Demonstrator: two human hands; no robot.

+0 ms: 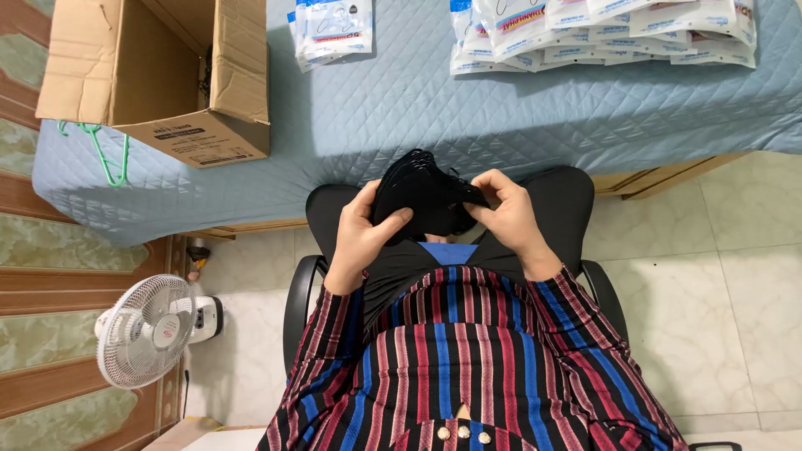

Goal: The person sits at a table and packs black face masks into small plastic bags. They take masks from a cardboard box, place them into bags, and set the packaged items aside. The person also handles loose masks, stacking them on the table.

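Both hands (pixel 439 221) around probably black masks (pixel 422 196)

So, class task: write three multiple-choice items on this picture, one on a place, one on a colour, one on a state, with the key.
1. Where does the cardboard box stand?
A. on the blue quilted cover
B. on the floor beside the fan
C. on the person's lap

2. What colour is the bundle of masks held in the hands?
A. white
B. black
C. green

3. How is the bundle held?
A. by the left hand alone
B. by neither hand
C. between the left hand and the right hand

Key: 1 A, the box stands on the cover near its left end; 2 B, the bundle is dark all over; 3 C, fingers of both hands close on it from either side.
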